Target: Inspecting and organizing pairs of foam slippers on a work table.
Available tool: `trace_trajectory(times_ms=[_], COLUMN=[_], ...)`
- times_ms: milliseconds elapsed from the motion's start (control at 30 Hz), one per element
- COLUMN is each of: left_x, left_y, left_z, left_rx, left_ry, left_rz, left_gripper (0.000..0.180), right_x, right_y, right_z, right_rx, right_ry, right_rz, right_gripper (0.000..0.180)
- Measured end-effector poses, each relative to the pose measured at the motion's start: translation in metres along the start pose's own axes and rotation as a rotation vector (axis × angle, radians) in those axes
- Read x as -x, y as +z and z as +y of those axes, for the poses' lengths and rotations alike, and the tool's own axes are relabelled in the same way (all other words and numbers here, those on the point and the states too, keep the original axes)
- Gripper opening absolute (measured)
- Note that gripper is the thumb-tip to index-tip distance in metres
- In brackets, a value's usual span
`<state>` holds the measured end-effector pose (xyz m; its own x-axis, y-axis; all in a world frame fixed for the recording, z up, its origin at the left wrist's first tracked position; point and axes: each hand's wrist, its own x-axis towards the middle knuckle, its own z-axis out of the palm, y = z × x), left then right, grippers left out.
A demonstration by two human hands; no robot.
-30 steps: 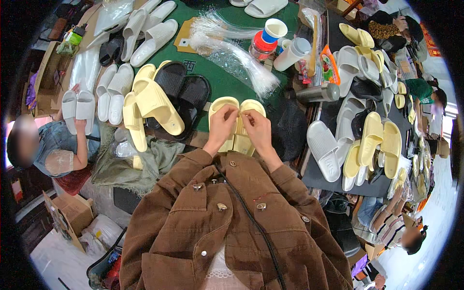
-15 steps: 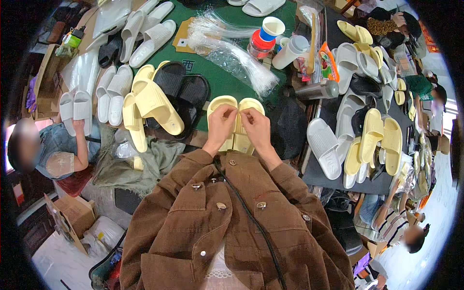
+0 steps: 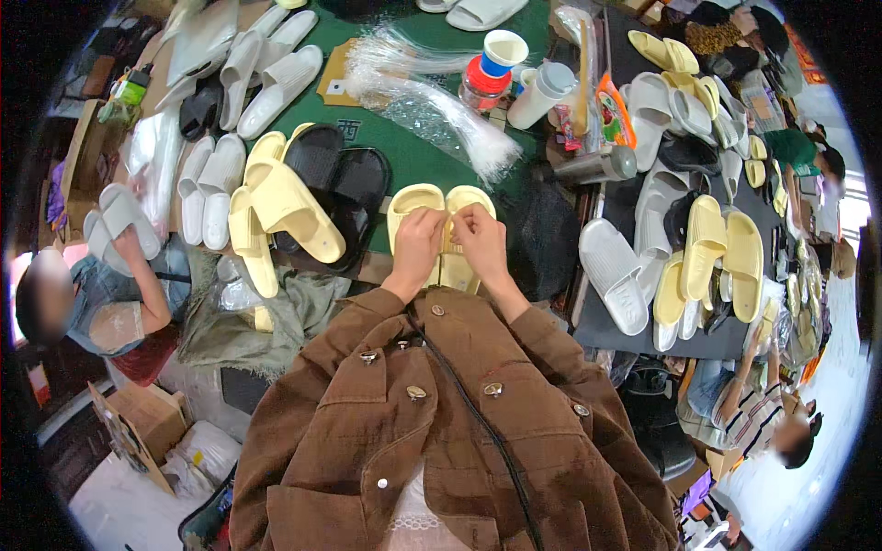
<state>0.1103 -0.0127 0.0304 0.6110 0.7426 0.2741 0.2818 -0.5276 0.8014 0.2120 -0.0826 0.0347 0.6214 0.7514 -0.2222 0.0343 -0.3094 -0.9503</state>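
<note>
At the green table, our left hand and right hand pinching the pair of yellow slippers together, black slippers just beside.

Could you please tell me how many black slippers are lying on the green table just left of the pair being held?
2: the left black slipper lies beside the loose yellow slippers, and the right black slipper lies next to it, nearer the held yellow pair. Others may be hidden under the piles.

Brown buttoned jacket, long sleeves
</note>
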Motion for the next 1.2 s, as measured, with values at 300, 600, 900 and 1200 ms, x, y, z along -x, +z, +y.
trace_trajectory(times_ms=[300, 600, 900, 1200], left_x=[0.001, -0.001, 0.043, 0.058], left_y=[0.002, 0.002, -0.001, 0.015], left_z=[0.004, -0.005, -0.046, -0.072], left_rx=[-0.095, -0.013, 0.101, -0.181], left_ry=[0.084, -0.041, -0.31, 0.017], left_rz=[-0.051, -0.141, -0.52, -0.755], left_gripper=[0.014, 0.023, 0.022, 0.048], right_x=[0.001, 0.021, 0.089, 0.04], right_y=[-0.001, -0.092, -0.273, -0.316], right_z=[0.007, 0.02, 0.075, 0.136], right_rx=[0.003, 0.179, 0.619, 0.899], right_ry=[-0.026, -0.136, -0.028, -0.061], right_rz=[0.044, 0.377, 0.958, 0.513], right_gripper=[0.016, 0.016, 0.049, 0.053])
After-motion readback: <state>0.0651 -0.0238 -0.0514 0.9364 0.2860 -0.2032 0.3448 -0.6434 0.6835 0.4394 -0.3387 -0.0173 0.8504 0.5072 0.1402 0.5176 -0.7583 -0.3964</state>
